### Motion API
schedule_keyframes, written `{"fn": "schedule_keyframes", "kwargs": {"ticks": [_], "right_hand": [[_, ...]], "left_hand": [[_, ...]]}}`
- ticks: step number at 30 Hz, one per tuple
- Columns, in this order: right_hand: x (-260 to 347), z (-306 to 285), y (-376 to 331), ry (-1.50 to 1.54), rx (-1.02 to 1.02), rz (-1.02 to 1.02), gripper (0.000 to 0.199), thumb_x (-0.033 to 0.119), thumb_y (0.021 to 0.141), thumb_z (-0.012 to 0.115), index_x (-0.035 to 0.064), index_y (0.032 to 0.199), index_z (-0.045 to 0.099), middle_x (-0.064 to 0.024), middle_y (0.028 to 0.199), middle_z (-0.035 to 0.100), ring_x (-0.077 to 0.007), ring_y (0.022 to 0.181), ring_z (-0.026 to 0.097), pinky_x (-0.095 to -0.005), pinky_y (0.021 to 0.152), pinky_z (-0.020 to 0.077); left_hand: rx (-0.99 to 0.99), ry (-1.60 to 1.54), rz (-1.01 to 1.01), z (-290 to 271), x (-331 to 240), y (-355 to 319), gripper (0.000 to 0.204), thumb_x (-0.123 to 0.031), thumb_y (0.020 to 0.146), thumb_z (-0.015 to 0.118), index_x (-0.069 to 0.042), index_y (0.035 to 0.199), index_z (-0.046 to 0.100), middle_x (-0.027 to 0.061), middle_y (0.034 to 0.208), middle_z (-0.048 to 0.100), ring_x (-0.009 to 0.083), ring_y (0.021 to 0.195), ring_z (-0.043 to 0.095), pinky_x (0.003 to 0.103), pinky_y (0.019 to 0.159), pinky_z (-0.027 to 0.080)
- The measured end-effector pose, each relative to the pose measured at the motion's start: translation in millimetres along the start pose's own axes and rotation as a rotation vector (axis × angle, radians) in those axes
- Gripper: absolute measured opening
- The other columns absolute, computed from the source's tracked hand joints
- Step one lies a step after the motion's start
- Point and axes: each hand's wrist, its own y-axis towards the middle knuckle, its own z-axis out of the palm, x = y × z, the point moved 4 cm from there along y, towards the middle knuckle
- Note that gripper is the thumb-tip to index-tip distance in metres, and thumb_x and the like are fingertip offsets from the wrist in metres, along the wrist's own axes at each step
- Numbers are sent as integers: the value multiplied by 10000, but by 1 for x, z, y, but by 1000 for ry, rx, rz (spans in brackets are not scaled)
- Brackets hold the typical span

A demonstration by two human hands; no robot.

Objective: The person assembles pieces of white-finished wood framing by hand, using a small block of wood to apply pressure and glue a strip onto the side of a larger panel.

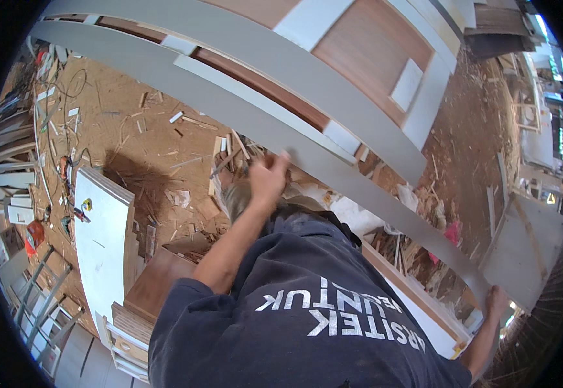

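A long, thin grey strip (385,194) runs slantwise across in front of me, from the far left down to the near right, bending toward its right end. My right hand (497,301) is closed round that right end. At the strip's near edge, around its middle, my left hand (270,178) has its fingers curled and its thumb against the grey face. Beyond the strip lies a panel frame with a wide grey rail (307,68), white pieces and a brown panel (375,52). A narrow white batten (262,107) lies along the strip's far side.
Wood scraps and sawdust cover the brown floor (145,123). To my left stands a white board (103,239) with small tools on top, and an orange tool (34,236) lies farther left. A grey board (527,249) leans at right. Stacked timber (10,155) lines the left side.
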Motion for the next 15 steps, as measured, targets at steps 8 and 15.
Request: {"fn": "schedule_keyframes", "kwargs": {"ticks": [8,15], "right_hand": [[39,6,4,125,37,-28,250,255,933,600,70,1002,752,-228,1031,729,-437,998,697,-545,868,547],[29,70,13,87,4,-90,165,225,911,660,105,972,756,-194,936,743,-412,938,714,-524,805,560]], "left_hand": [[330,-170,-422,71,53,-46,321,-232,991,710,85,1029,678,144,944,732,190,739,724,264,599,586],[293,-105,-444,78,51,-48,309,-238,986,715,65,939,673,129,864,727,174,671,706,270,541,572]]}}
